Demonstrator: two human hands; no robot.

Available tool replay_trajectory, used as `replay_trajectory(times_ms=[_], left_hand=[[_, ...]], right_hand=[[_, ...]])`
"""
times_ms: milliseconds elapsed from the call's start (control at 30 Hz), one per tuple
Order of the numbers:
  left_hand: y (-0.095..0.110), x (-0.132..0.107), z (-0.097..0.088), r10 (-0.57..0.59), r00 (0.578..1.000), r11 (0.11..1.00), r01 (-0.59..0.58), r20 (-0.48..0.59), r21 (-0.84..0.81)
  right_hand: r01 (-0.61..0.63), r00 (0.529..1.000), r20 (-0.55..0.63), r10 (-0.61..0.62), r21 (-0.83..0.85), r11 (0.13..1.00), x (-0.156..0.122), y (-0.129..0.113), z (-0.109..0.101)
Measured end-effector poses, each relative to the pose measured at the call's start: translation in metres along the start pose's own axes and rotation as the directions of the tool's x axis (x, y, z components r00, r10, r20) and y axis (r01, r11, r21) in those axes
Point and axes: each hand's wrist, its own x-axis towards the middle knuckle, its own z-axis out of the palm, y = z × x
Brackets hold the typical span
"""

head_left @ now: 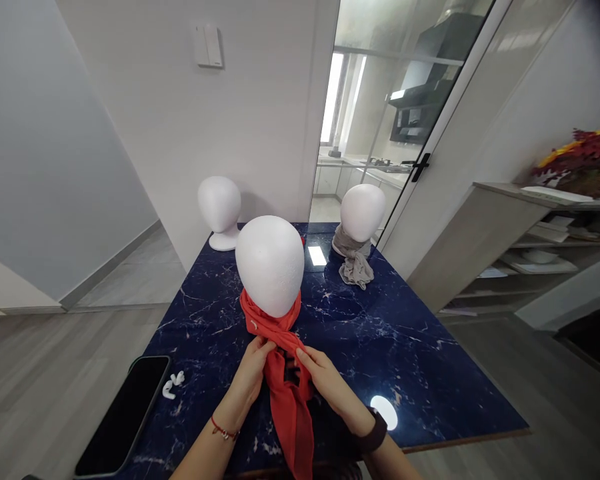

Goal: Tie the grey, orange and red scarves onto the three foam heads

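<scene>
A white foam mannequin head [270, 263] stands near me on the dark blue marble table [405, 360]. A red scarf [286, 393] is wrapped around its neck, and its tails hang down toward me over the table's front edge. My left hand [253, 370] pinches the scarf just below the knot on the left side. My right hand [325, 380] grips the scarf fabric on the right side, at the same height. A red string bracelet is on my left wrist and a dark band on my right.
Two more foam heads stand at the far end: a bare one [220, 210] on the left and one with a grey scarf [355, 263] on the right. A black phone [125, 413] and a small white object [173, 385] lie front left. Shelves stand to the right.
</scene>
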Motion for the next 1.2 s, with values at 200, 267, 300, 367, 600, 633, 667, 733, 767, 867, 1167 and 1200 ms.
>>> replay_trajectory(times_ms=[200, 267, 300, 367, 600, 633, 667, 733, 767, 867, 1167, 1200], left_hand=[[0.008, -0.012, -0.006, -0.186, 0.982, 0.975, 0.188, 0.024, -0.115], [0.009, -0.018, -0.006, -0.215, 0.976, 0.968, 0.219, 0.043, -0.120], [0.009, -0.021, -0.005, -0.217, 0.975, 0.969, 0.220, 0.038, -0.115], [0.006, -0.024, -0.004, -0.216, 0.976, 0.971, 0.216, 0.008, -0.099], [-0.007, -0.006, 0.008, -0.058, 0.991, 0.994, 0.047, -0.118, -0.097], [-0.008, -0.002, 0.010, -0.048, 0.987, 0.993, 0.031, -0.155, -0.111], [-0.009, 0.002, 0.013, -0.046, 0.980, 0.992, 0.022, -0.194, -0.124], [-0.011, 0.006, 0.018, -0.046, 0.967, 0.990, 0.010, -0.249, -0.143], [-0.011, 0.007, 0.020, -0.042, 0.965, 0.988, 0.002, -0.258, -0.153], [-0.013, 0.008, 0.021, -0.025, 0.970, 0.980, -0.024, -0.243, -0.197], [-0.021, 0.006, 0.015, -0.023, 0.982, 0.963, -0.027, -0.186, -0.267], [-0.021, 0.005, 0.015, -0.022, 0.981, 0.964, -0.030, -0.191, -0.264]], right_hand=[[0.206, 0.971, -0.024, -0.239, -0.425, 0.881, 0.004, 0.009, -0.005], [0.229, 0.964, -0.023, -0.266, -0.445, 0.866, 0.002, 0.009, -0.002], [0.230, 0.963, -0.022, -0.270, -0.462, 0.857, 0.001, 0.009, 0.000], [0.239, 0.963, 0.013, -0.268, -0.490, 0.838, -0.002, 0.008, 0.002], [0.355, 0.935, 0.161, -0.317, -0.474, 0.806, -0.006, 0.005, 0.005], [0.365, 0.931, 0.172, -0.323, -0.500, 0.785, -0.006, 0.004, 0.006], [0.367, 0.928, 0.156, -0.338, -0.538, 0.759, -0.007, 0.004, 0.006], [0.342, 0.915, 0.052, -0.400, -0.627, 0.700, -0.009, 0.002, 0.007], [0.330, 0.900, 0.007, -0.435, -0.663, 0.672, -0.010, 0.000, 0.008], [0.394, 0.883, 0.094, -0.460, -0.681, 0.617, -0.012, -0.010, 0.009], [0.496, 0.860, 0.071, -0.505, -0.350, 0.795, 0.032, -0.031, -0.005], [0.511, 0.856, 0.133, -0.500, -0.371, 0.775, 0.037, -0.029, -0.007]])
